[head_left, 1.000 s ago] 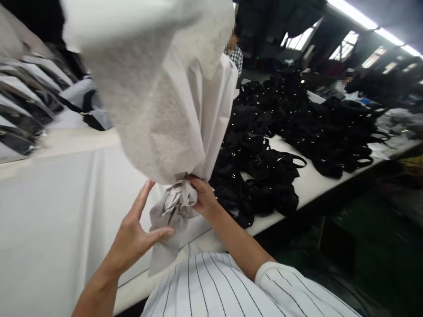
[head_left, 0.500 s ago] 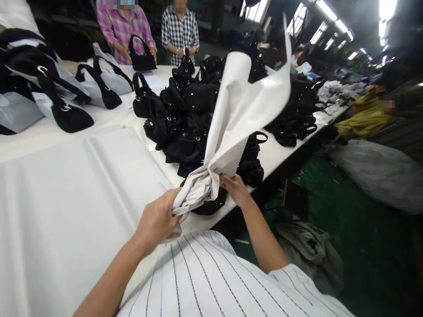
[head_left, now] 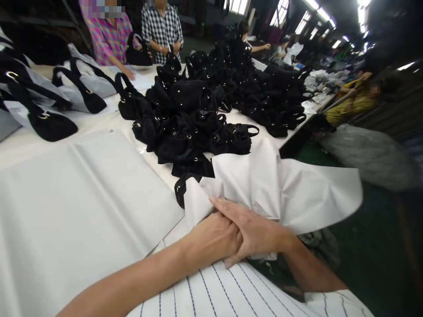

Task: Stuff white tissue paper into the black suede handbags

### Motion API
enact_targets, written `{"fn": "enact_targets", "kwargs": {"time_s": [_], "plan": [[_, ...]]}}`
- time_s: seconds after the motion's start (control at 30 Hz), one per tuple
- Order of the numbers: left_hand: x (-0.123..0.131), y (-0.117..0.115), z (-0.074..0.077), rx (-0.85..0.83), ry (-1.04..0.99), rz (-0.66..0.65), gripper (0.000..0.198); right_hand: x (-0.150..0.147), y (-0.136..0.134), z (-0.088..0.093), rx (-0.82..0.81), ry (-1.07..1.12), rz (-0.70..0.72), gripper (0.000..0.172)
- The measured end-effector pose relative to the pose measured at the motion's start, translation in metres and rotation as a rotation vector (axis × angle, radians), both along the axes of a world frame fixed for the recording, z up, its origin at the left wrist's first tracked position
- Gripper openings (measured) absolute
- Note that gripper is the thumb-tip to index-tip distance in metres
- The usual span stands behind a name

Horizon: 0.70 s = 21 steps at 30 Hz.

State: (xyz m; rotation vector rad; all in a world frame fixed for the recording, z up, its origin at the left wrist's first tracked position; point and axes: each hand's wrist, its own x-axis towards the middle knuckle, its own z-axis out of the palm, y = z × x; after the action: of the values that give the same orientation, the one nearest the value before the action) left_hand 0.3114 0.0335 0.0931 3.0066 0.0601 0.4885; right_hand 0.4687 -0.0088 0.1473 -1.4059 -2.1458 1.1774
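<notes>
A crumpled white paper sheet [head_left: 261,178] is bunched up close to my body, its loose end flaring right past the table edge. My left hand [head_left: 214,237] is closed in a fist at the bunched part. Over its knuckles lies my right hand [head_left: 257,226], thumb and fingers wrapped round fist and paper together. How the paper runs beneath the hands is hidden. On the left a stack of flat white paper sheets [head_left: 99,193] covers the table. Just beyond my hands are small black handbags [head_left: 188,132] with gold-coloured rings, heaped up.
Black bags wrapped in pale paper [head_left: 86,81] stand at the back left. Across the table are two people, in a pink plaid shirt [head_left: 105,37] and a checked shirt [head_left: 161,28]. A large grey sack [head_left: 366,154] lies on the green floor at right.
The paper has swung from upright down to the right, and its bunched part has come closer to me. My hands, apart before, now overlap. One person opposite has reached down onto the table.
</notes>
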Motion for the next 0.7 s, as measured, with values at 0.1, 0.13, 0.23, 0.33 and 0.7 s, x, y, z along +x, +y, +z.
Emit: {"fn": "enact_targets", "kwargs": {"time_s": [0.1,0.13,0.23,0.33,0.7], "plan": [[0.001,0.003,0.004,-0.010,-0.074,-0.120,0.023,0.019,-0.005,-0.030,-0.246,0.055,-0.107,0.134],[0.000,0.005,0.004,-0.056,-0.094,-0.122,0.022,0.024,-0.008,-0.042,-0.310,0.082,-0.144,0.133],[-0.008,0.015,-0.003,-0.304,-0.136,-0.059,0.026,0.039,-0.018,-0.081,-0.446,0.166,-0.218,0.110],[-0.030,0.032,-0.027,-0.586,-0.280,0.188,0.032,0.071,-0.034,-0.106,-0.461,0.283,-0.475,0.087],[-0.066,0.088,-0.135,-0.581,-0.155,0.831,0.064,0.148,-0.042,-0.077,-0.019,0.553,-1.022,0.076]]}}
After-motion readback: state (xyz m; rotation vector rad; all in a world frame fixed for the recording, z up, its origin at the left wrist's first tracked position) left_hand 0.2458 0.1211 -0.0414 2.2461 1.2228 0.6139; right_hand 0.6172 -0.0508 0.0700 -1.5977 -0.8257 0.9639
